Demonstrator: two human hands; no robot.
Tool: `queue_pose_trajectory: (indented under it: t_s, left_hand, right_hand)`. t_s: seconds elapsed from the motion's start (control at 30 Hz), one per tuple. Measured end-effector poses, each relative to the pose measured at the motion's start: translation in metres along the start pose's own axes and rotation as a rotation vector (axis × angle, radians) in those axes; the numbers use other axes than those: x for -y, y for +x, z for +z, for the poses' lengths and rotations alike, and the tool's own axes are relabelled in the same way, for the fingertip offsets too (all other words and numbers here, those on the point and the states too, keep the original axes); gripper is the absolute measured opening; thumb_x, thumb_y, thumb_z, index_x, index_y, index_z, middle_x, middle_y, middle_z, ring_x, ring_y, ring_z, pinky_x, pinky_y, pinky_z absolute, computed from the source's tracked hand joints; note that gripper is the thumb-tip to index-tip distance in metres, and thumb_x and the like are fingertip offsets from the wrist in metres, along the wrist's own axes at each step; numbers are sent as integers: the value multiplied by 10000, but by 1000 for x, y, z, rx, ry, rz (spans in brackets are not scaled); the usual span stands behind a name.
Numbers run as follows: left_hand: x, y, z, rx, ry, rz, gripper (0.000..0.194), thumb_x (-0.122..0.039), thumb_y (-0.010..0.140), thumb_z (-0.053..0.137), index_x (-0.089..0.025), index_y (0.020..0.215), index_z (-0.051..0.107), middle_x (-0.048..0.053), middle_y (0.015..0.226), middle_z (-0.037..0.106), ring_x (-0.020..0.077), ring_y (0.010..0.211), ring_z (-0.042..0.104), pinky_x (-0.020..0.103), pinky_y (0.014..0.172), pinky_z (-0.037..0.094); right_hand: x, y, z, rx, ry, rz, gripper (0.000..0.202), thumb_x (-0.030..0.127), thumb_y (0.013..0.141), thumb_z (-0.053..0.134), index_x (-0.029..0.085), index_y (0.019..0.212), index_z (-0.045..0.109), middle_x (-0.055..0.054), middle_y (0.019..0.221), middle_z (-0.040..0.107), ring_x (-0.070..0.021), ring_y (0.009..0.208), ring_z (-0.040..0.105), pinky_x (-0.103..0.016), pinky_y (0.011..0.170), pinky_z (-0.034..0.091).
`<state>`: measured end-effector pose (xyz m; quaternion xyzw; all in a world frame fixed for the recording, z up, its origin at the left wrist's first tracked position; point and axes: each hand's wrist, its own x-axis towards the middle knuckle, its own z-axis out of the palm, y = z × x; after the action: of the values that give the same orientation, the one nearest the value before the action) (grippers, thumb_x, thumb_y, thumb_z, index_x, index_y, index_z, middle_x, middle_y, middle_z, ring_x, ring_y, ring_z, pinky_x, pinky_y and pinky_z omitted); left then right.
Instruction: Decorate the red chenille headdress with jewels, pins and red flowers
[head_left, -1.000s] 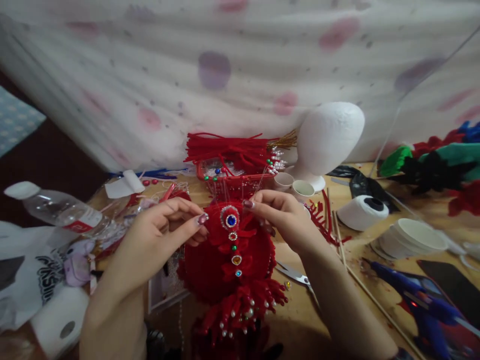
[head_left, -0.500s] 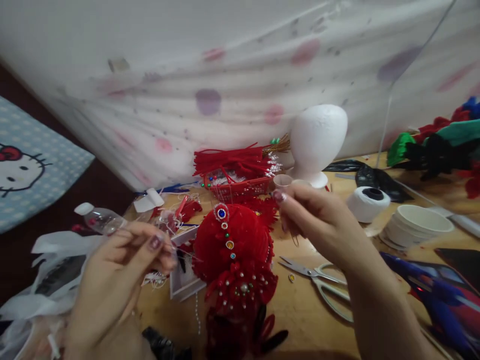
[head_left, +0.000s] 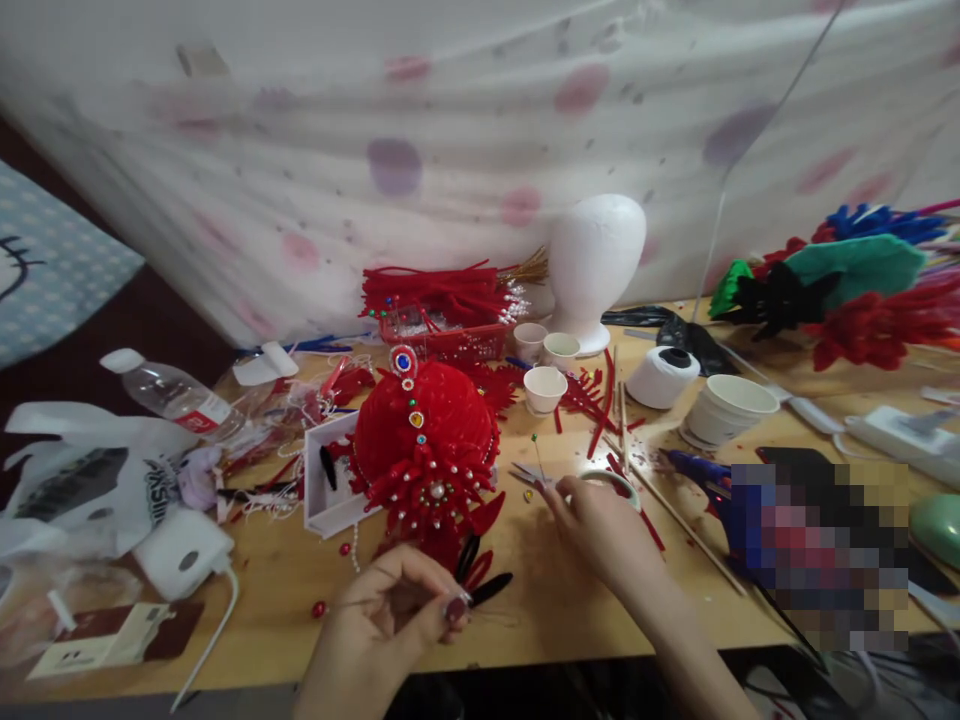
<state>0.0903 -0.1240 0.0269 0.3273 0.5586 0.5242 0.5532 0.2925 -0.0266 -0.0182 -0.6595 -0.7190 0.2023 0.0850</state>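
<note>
My left hand [head_left: 397, 625] is low at the front, thumb and fingers pinched on a thin wire or thread. My right hand [head_left: 592, 525] reaches down over the scissors [head_left: 534, 474], its fingers at their handles, partly hiding them. Between and beyond the hands stands a round red velvet headpiece [head_left: 427, 410] with a row of coloured gems down its front and a red flower with pearls [head_left: 437, 490] below. A small yellow gem [head_left: 529, 495] lies by the scissor blades.
Behind are a red basket [head_left: 450, 340], small cups [head_left: 545, 388], a white foam head [head_left: 596, 260] and a thread spool [head_left: 664, 376]. A white box [head_left: 319, 500], bottle [head_left: 176, 395] and charger [head_left: 184, 555] are left; a glue gun [head_left: 720, 490] is right.
The view has shifted. My left hand has moved down and right to the table's front, still pinching. My right hand has dropped from beside the headpiece to the scissors.
</note>
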Motion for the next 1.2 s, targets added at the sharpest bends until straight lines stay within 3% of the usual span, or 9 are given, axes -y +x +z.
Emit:
queue_pose_trajectory:
  t_s: [0.07,0.13,0.27,0.33,0.43,0.63,1.1,1.2]
  left_hand:
    - [6,2,8,-15,-22,-32,374,-460,563,902,-171,626,672,9,603,697,116,569,643,190,548,535]
    - [9,6,13,-26,-28,-40,351,-439,601,886,-168,654,669,8,616,702,127,598,667,200,573,552]
    - [13,15,18,22,19,-18,293,-387,685,842,-160,697,656,9,649,713,128,617,687,205,596,570]
    - [15,18,18,29,41,-12,276,-377,716,821,-160,717,650,12,659,723,125,619,693,197,592,572]
    - [20,19,16,23,56,-28,271,-373,730,808,-159,726,642,25,654,733,138,617,707,205,588,579]
    - [22,15,20,-92,21,-26,277,-362,682,835,-167,701,639,16,618,725,157,578,707,232,559,587]
    - [15,13,20,-165,-24,87,196,-322,691,826,-167,701,707,29,652,744,148,582,700,214,579,581]
    - [20,17,18,-209,-28,160,216,-358,702,824,-167,719,723,39,691,752,155,629,710,219,619,588]
  right_hand:
    - [-1,-15,-9,-17,89,-48,433,433,1014,348,182,760,593,-90,701,655,-205,651,594,-288,567,317]
    - [2,-31,-18,19,340,-190,461,511,1014,311,204,806,587,-53,727,645,-190,678,593,-283,608,375]
    - [12,-51,-21,362,693,-343,530,563,1007,273,204,755,570,-29,699,604,-154,629,551,-264,598,412]
    - [13,-52,-15,445,757,-334,550,576,1005,267,202,697,528,-5,634,536,-136,589,497,-255,581,393]
    - [9,-48,-6,446,794,-313,548,597,999,281,210,651,451,23,580,451,-120,551,419,-251,557,348]
    - [3,-45,2,452,821,-430,525,607,992,310,216,665,434,23,610,441,-121,571,404,-251,569,333]
    - [12,-42,38,583,1203,-180,598,752,848,473,204,609,447,83,454,335,-63,394,289,-200,399,211]
    - [14,-43,40,544,1213,-209,578,726,878,454,197,647,475,77,478,342,-71,422,313,-202,429,247]
